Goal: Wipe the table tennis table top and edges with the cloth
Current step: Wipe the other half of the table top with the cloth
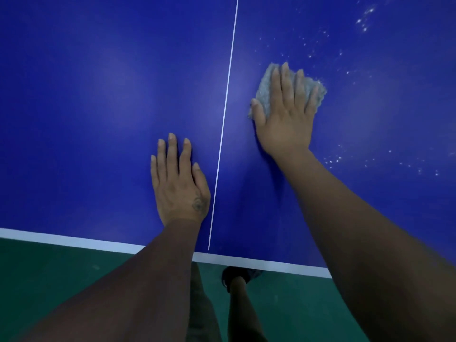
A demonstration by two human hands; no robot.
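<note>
Pressing cloth (pixel 265 95) to table (pixel 98 95), the right hand (pixel 286 119) has straight fingers (pixel 286 80); the left hand (pixel 177 186) lies flat.

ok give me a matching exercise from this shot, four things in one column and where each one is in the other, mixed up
Things:
1. grey cloth
2. left hand
3. white specks
4. green floor

Places:
a. flat on the bare table top, left of the white centre line
b. scattered on the table top, right of the centre line
c. pressed under the flat right hand
d. below the white near edge

Pairs: 1-c, 2-a, 3-b, 4-d
</note>
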